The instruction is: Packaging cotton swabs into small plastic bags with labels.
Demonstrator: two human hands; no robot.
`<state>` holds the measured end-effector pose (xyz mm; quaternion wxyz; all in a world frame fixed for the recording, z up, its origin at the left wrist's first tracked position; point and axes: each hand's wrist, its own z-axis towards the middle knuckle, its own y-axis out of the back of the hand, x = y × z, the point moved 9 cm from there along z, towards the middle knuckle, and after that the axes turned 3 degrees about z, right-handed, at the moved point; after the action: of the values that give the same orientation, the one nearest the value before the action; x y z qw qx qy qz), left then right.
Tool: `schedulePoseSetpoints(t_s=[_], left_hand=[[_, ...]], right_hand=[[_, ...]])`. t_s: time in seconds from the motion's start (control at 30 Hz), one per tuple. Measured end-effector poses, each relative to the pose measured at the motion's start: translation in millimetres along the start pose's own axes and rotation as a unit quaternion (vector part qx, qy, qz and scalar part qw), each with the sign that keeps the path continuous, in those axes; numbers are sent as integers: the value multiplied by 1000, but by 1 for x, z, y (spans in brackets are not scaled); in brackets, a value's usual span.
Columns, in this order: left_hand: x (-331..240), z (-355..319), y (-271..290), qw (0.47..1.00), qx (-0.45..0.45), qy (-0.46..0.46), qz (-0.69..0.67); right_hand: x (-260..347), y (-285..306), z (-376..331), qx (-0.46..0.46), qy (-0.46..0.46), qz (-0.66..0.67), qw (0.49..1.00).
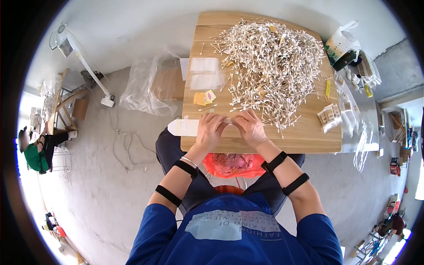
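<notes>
A big heap of loose cotton swabs (274, 66) covers the middle and far right of the wooden table (309, 143). At the table's near side, my left hand (210, 128) and my right hand (250, 127) almost meet, fingers bent inward and closed. Between their fingertips runs a short pale bundle (228, 120) that looks like cotton swabs, mostly covered by the fingers. A white strip with a pointed end (183, 127) lies left of my left hand, overhanging the table edge. Just beyond are small yellow cards (204, 98) and a stray swab.
Clear flat bags (205, 66) lie stacked at the table's left. Filled packs of swabs (330, 117) sit at the right edge, near a yellow marker-like stick (327, 89). A red plastic bag (234, 164) hangs below the near edge. Another person (37, 154) sits far left.
</notes>
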<state>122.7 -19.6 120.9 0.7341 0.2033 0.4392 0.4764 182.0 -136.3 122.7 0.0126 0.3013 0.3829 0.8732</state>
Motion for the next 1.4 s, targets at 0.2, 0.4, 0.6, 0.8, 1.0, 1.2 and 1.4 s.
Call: schedulePoseSetpoints(t_s=[0.2,0.4,0.6,0.8,1.0,1.2,1.4], left_hand=[[23,-8,-10,933,79,178,-302],[8,-20,-3,833,105,318,-441],[-19,-12,34,882,63,253,-393],[-44,-7,61,937,20,175,-301],[-43,-7,66,924,31,218,-313],[-37,3,80,907,2,218,-361],[-38,1,73,902,14,224,-368]], right_hand=[[-21,0,-12,84,-255,245,932],[13,25,-6,54,-227,260,937],[54,49,10,12,-139,239,961],[62,49,9,12,-146,258,955],[69,60,9,3,-154,279,948],[58,67,4,41,-218,305,926],[60,71,10,51,-216,315,923]])
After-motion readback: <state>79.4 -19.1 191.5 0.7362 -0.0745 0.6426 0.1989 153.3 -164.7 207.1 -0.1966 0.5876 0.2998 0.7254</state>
